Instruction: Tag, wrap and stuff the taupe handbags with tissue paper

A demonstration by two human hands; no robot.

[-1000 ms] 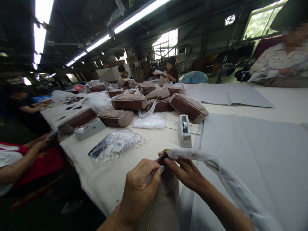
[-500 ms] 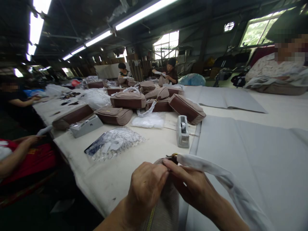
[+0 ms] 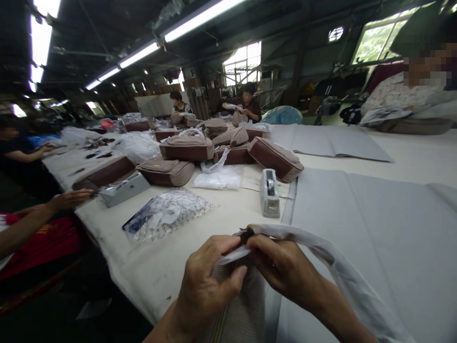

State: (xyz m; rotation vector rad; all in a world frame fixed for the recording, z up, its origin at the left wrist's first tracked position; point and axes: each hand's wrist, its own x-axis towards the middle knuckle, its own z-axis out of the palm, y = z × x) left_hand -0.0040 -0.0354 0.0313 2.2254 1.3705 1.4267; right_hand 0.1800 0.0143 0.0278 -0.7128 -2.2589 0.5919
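Closest in, the left hand (image 3: 205,288) and right hand (image 3: 282,269) meet fingertip to fingertip over the grey woven fabric bag (image 3: 239,309) with a brass zipper, both pinching the end of a strap wrapped in white paper (image 3: 321,252) at the bag's small brass ring. The strap's long axis trails rightward and back toward the body, passing the right forearm. Farther off stands a grey tape dispenser (image 3: 269,193), well apart; beyond it lie brown-and-taupe handbags (image 3: 274,159).

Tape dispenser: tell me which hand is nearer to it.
Right. The right hand lies just below the tape dispenser; the left hand sits lower and further left.
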